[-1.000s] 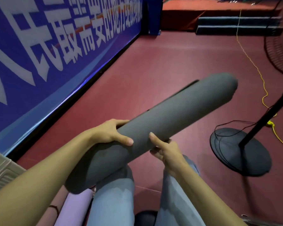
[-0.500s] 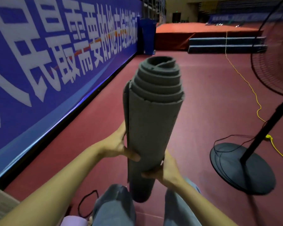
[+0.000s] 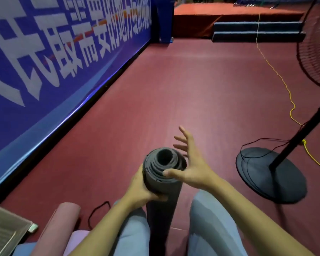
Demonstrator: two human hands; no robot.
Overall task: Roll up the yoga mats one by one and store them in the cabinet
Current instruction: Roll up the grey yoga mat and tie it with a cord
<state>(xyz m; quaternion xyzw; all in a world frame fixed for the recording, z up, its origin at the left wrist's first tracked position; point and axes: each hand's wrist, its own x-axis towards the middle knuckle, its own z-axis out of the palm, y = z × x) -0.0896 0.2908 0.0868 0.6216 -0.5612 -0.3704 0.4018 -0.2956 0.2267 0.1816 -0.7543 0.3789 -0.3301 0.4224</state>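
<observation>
A dark grey rolled yoga mat (image 3: pixel 162 189) stands upright between my knees, its spiral end facing up with uneven layers. My left hand (image 3: pixel 139 189) grips the roll just below its top on the left side. My right hand (image 3: pixel 190 163) is spread flat beside the top on the right, fingers straight, thumb lying over the rim of the spiral. A pink rolled mat (image 3: pixel 54 230) lies at the lower left, with a lilac rolled mat (image 3: pixel 78 237) beside it.
A blue banner wall (image 3: pixel 44 61) runs along the left. A standing fan's round base (image 3: pixel 272 174) and pole are on the right, with black and yellow cords on the red floor. A black loop (image 3: pixel 98 211) lies near my left knee. A beige cabinet corner (image 3: pixel 6 230) shows bottom left.
The grey mat went from lying slanted across my hands to standing on end, then dropped lower between my knees. My right hand let go of its underside and now lies open at the top.
</observation>
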